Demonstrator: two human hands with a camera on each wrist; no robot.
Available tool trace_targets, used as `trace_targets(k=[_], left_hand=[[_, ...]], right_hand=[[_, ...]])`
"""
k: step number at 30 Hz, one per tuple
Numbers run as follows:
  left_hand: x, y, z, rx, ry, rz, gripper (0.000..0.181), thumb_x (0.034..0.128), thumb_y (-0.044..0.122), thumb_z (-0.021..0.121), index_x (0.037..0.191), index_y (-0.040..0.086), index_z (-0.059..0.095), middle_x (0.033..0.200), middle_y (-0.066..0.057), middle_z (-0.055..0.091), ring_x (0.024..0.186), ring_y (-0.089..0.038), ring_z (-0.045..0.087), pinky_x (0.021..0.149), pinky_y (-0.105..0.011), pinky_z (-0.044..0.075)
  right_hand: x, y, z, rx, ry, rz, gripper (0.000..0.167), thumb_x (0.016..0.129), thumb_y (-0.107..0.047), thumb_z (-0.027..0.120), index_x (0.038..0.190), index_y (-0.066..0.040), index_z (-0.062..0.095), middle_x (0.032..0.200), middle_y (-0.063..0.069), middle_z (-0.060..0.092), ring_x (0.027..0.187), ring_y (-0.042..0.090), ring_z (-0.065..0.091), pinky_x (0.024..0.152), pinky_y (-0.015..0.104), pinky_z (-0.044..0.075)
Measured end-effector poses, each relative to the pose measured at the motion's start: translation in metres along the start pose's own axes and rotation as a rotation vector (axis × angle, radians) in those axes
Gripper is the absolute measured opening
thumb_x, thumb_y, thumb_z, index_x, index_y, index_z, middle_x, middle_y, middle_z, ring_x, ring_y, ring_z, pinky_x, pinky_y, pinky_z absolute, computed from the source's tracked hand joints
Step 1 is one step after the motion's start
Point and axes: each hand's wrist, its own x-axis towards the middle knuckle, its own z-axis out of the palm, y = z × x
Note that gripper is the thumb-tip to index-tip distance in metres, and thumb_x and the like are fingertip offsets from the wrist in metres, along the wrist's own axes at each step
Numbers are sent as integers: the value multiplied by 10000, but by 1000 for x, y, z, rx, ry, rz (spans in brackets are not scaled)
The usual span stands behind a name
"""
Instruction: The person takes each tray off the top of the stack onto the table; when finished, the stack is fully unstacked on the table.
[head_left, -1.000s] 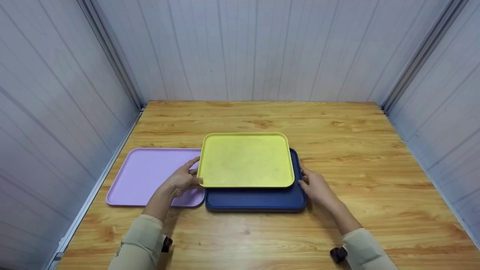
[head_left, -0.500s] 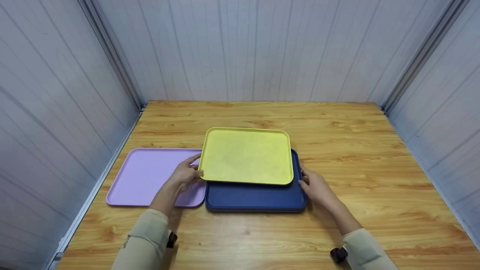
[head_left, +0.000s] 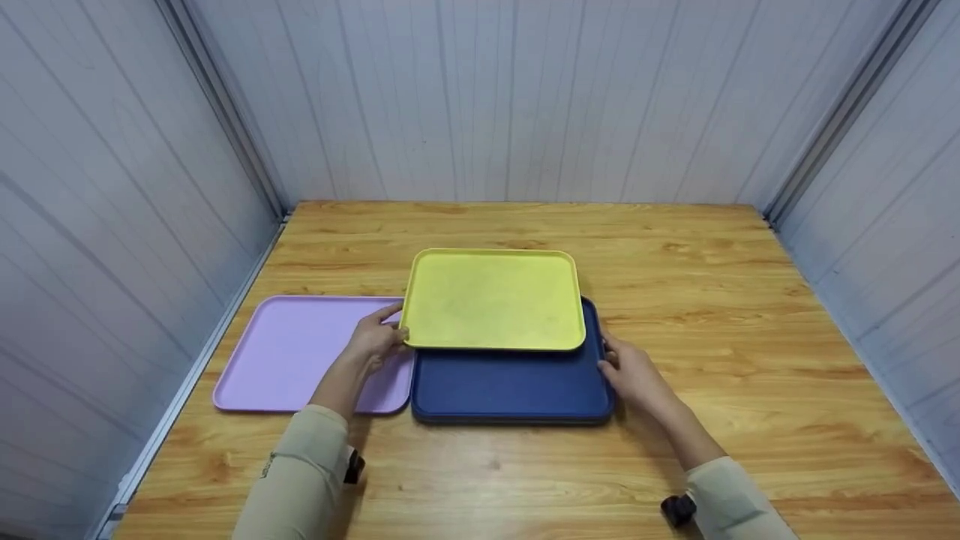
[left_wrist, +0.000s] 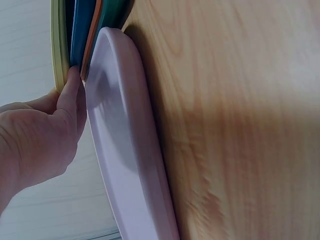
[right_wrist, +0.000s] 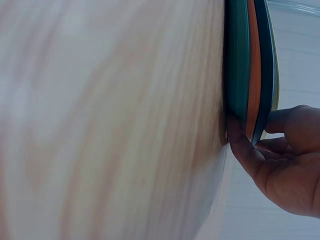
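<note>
My left hand [head_left: 376, 341] pinches the left rim of a yellow tray [head_left: 495, 300], which is over the back part of a stack of trays. A dark blue tray [head_left: 510, 386] tops that stack. Below it, an orange tray [right_wrist: 254, 65] and a green tray [right_wrist: 237, 60] show as edges in the right wrist view. My right hand [head_left: 634, 373] grips the stack's right side, one finger low by the green tray and another near the blue rim. The yellow tray hides the stack's far portion.
A lilac tray [head_left: 292, 352] lies flat on the wooden table [head_left: 495, 480], close against the stack's left side and partly under my left hand. Panelled walls [head_left: 480, 97] stand at the back and on both sides.
The yellow tray has slid away from me, toward the back, with my left hand following, so more of the blue tray shows. My right hand has stayed in place.
</note>
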Motion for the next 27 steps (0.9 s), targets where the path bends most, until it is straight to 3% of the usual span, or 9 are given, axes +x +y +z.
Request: trace_targets(k=[9, 20, 27], left_hand=[[9, 3, 4, -57, 44, 17, 636, 907, -175, 520, 1516, -36, 400, 1212, -274, 601, 634, -106, 595, 543, -189, 500], [20, 8, 8, -119, 82, -10, 593, 935, -166, 511, 1507, -63, 395, 1199, -277, 603, 642, -115, 627, 548, -201, 532], [26, 13, 10, -136, 114, -5, 575, 923, -179, 506, 1483, -68, 434, 875, -147, 635, 591, -112, 600, 505, -193, 503]], right_hand=[[-2, 0, 1, 12, -14, 13, 598, 995, 36, 545, 1533, 96, 290, 1416, 340, 491, 1235, 438, 562, 983, 492, 501], [-2, 1, 1, -3, -17, 1, 598, 1003, 28, 547, 1538, 87, 284, 1452, 321, 462, 1271, 452, 523, 1016, 514, 467], [-1, -1, 0, -6, -9, -4, 599, 998, 25, 556, 1536, 82, 298, 1453, 321, 459, 1268, 458, 522, 1022, 518, 460]])
